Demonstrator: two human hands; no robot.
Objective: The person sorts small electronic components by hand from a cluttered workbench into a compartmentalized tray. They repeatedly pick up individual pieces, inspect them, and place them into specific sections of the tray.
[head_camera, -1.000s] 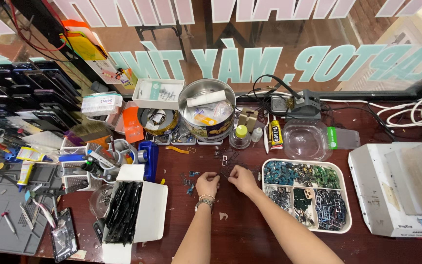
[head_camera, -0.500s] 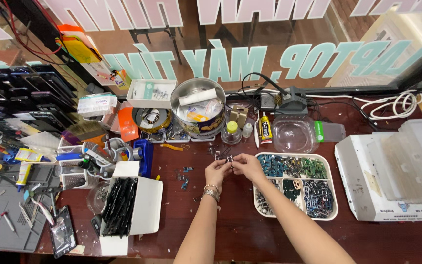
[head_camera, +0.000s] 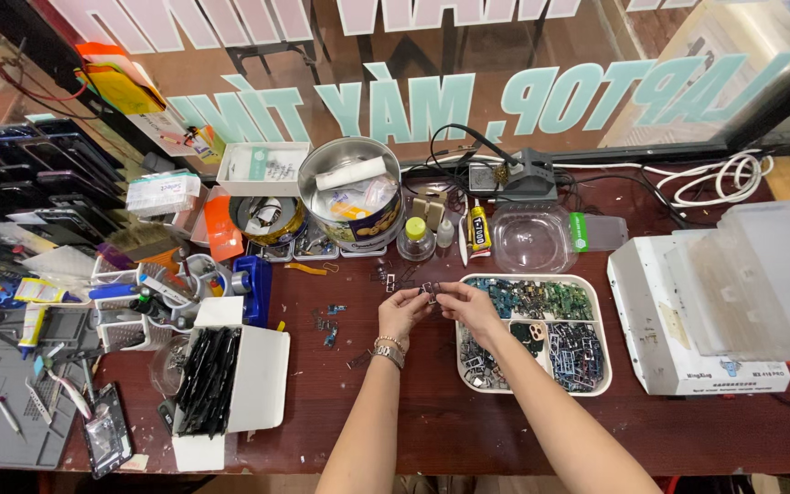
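Observation:
My left hand point(head_camera: 401, 311) and my right hand point(head_camera: 468, 306) meet above the dark red table point(head_camera: 432, 421), fingertips pinched together on a small dark metal part point(head_camera: 430, 290). A beaded bracelet sits on my left wrist. Just right of my hands lies a white divided tray point(head_camera: 602, 322) filled with several small green, blue and dark electronic parts. A few loose small parts point(head_camera: 326, 322) lie on the table to the left of my hands, and more point(head_camera: 393, 275) lie just beyond them.
A round metal tin point(head_camera: 351, 192) with packets, small glue bottles point(head_camera: 478, 229) and a clear plastic bowl point(head_camera: 532, 240) stand behind. An open white box of black strips point(head_camera: 217, 375) lies left. A white box with clear lidded cases point(head_camera: 724, 302) sits right. Tools crowd the far left.
Both hands have lifted off the table surface and come together, now pinching a small part between the fingertips. The view has shifted slightly as my head moved.

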